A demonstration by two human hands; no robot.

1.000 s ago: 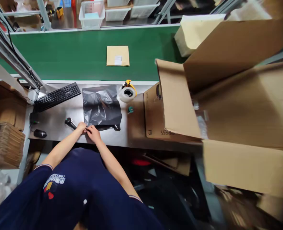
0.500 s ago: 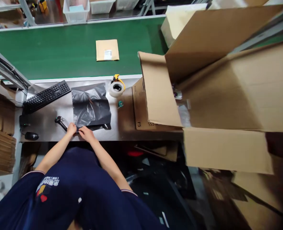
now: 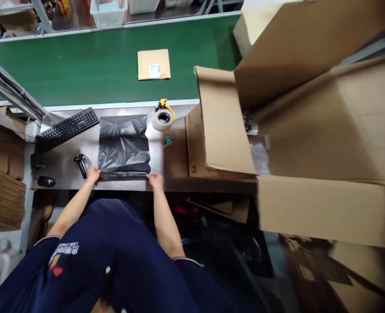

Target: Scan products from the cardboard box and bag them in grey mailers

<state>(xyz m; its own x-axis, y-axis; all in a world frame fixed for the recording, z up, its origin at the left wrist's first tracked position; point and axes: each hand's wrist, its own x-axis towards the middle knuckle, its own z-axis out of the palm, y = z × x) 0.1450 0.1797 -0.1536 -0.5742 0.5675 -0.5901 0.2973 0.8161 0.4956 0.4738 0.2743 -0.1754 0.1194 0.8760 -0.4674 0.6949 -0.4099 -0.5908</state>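
A black plastic mailer bag [image 3: 123, 143] lies flat on the grey worktable [image 3: 176, 152]. My left hand [image 3: 93, 174] rests on the bag's near left corner, fingers pressed down on it. My right hand [image 3: 155, 180] presses the near right corner, by the folded flap strip along the bag's near edge. A black handheld scanner [image 3: 81, 163] lies just left of my left hand.
A keyboard [image 3: 67, 128] and a mouse [image 3: 47, 181] sit at the left. A tape roll [image 3: 163, 118] stands right of the bag. A large open cardboard box [image 3: 297, 126] fills the right. A brown parcel [image 3: 154, 64] lies on the green conveyor [image 3: 81, 65]. Stacked flat cartons [image 3: 1, 198] are at far left.
My right hand slid along the bag's near edge from the left corner to the right corner. The left hand stayed at the left corner. The camera shifted slightly.
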